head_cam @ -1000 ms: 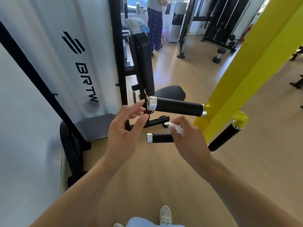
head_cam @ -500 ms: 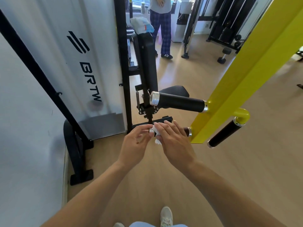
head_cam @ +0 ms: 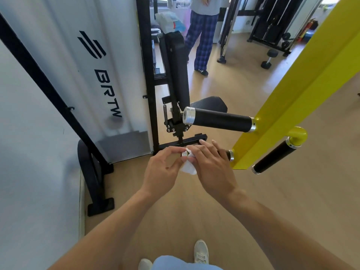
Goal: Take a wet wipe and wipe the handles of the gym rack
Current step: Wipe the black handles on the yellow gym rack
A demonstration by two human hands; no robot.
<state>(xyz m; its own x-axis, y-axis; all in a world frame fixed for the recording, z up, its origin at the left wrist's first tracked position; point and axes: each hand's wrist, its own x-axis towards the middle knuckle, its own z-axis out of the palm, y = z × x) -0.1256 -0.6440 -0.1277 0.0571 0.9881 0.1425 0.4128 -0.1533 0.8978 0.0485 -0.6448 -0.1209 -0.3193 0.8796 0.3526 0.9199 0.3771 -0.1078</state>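
Wiping step under way: right hand [head_cam: 211, 166] presses the white wet wipe [head_cam: 188, 167] around the lower black foam handle [head_cam: 224, 152], left hand [head_cam: 162, 168] pinching its chrome end cap [head_cam: 184, 153]; next, judged, a stroke along the grip.

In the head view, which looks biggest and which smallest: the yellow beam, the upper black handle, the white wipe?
1. yellow beam, clearly the largest.
2. upper black handle.
3. white wipe, smallest, though the right hand hides part of it, so its full size is unsure.
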